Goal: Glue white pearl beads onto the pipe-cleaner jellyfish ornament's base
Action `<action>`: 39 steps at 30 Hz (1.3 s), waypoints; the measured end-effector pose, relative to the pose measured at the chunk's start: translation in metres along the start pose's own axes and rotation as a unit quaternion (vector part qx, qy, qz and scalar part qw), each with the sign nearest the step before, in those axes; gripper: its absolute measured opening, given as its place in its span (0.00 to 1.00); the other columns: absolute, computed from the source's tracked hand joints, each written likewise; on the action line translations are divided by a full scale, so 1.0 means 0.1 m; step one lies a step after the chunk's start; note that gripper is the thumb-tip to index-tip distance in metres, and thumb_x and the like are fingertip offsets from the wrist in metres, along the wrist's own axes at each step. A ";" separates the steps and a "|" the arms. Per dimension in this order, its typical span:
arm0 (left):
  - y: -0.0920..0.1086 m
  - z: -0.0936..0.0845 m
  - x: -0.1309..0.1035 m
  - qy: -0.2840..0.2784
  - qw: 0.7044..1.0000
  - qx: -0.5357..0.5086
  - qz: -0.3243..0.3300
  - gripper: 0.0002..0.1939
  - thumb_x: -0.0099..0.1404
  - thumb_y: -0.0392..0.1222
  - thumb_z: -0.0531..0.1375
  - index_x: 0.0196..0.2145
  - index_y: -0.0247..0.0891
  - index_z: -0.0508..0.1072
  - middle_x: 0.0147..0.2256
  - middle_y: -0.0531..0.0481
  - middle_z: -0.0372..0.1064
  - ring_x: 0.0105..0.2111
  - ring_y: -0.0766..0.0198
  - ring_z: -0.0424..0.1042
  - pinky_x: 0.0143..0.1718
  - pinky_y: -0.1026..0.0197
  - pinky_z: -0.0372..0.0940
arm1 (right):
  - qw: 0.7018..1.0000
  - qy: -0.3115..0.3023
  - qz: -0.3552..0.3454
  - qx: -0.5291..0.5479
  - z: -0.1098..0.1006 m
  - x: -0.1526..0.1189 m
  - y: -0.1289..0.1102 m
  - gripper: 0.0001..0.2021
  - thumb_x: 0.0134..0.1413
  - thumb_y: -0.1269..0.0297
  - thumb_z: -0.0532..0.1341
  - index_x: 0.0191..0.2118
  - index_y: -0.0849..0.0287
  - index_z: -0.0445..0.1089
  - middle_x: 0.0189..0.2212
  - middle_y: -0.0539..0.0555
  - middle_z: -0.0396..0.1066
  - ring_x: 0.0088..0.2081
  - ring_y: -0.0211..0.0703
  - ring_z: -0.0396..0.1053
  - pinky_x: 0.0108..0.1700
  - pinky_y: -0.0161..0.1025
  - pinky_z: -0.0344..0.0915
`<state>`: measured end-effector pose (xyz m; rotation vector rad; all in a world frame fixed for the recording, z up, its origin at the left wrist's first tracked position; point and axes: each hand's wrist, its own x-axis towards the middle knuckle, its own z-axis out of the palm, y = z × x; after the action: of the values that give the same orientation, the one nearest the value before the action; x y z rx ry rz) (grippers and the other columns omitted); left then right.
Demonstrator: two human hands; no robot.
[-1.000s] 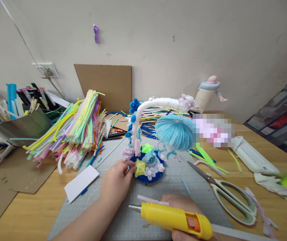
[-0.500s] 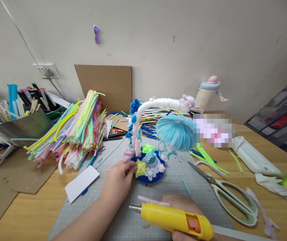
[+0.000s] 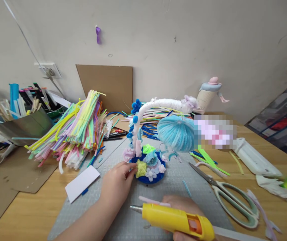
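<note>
My left hand [image 3: 119, 177] pinches the left side of a fuzzy yellow star [image 3: 141, 168] on a round dark blue base [image 3: 150, 180]. From that base a white fuzzy arched stem [image 3: 163, 102] rises, with blue flowers along its left side. A pleated light blue shade [image 3: 177, 133] hangs below its right end. Small white and pink flowers [image 3: 151, 173] and a blue shell shape [image 3: 151, 157] sit beside the star. My right hand [image 3: 183, 205] is closed round a yellow hot glue gun [image 3: 168, 216], its nozzle pointing left. A pink pipe cleaner [image 3: 151, 201] shows behind the gun.
A grey cutting mat [image 3: 83, 214] lies underneath. To the right are scissors [image 3: 234, 201] and a white case [image 3: 259, 159]. Bundled pipe cleaners [image 3: 83, 130], a metal pen container [image 3: 30, 129] and a white card [image 3: 82, 184] are at left. A cardboard sheet [image 3: 105, 85] leans on the wall.
The whole view has shifted very slightly. My left hand stays on the star, and the glue gun stays in my right hand.
</note>
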<state>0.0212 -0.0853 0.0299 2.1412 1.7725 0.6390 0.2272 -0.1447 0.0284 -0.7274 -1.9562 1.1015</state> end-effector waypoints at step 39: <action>-0.28 -0.44 -0.01 0.160 0.966 -0.142 -0.145 0.11 0.64 0.51 0.51 0.29 0.42 0.59 0.21 0.58 0.57 0.22 0.65 0.58 0.24 0.63 0.54 | 0.996 0.059 -0.059 -0.030 -0.05 0.04 -0.14 0.18 0.58 0.46 0.49 0.28 0.52 0.65 0.19 0.49 0.64 0.21 0.44 0.65 0.24 0.38 0.60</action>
<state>-0.0248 -0.0828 0.0543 1.6195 1.9600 1.1294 0.2273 -0.1464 0.0439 -0.6856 -1.9124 0.9115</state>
